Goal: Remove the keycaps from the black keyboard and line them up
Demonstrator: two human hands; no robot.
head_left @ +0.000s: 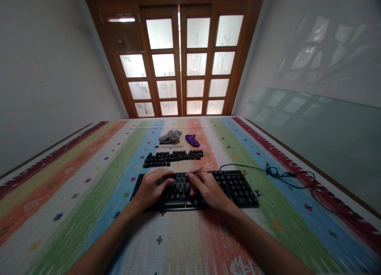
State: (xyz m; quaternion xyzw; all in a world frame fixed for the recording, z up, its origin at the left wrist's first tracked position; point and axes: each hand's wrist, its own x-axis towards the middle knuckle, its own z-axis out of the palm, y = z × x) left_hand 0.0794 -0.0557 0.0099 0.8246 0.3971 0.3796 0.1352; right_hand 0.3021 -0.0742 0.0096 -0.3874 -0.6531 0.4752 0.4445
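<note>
Both my hands rest on the black plastic computer keyboard (238, 185), which lies on the striped, multicoloured mat surface (89, 195). My left hand (150, 189) curls loosely over its keys, while my right hand (208, 189) pinches its fingers (193, 176) together on something too small to tell. Loose black keycaps (171, 158) lie in rows just beyond the keyboard.
</note>
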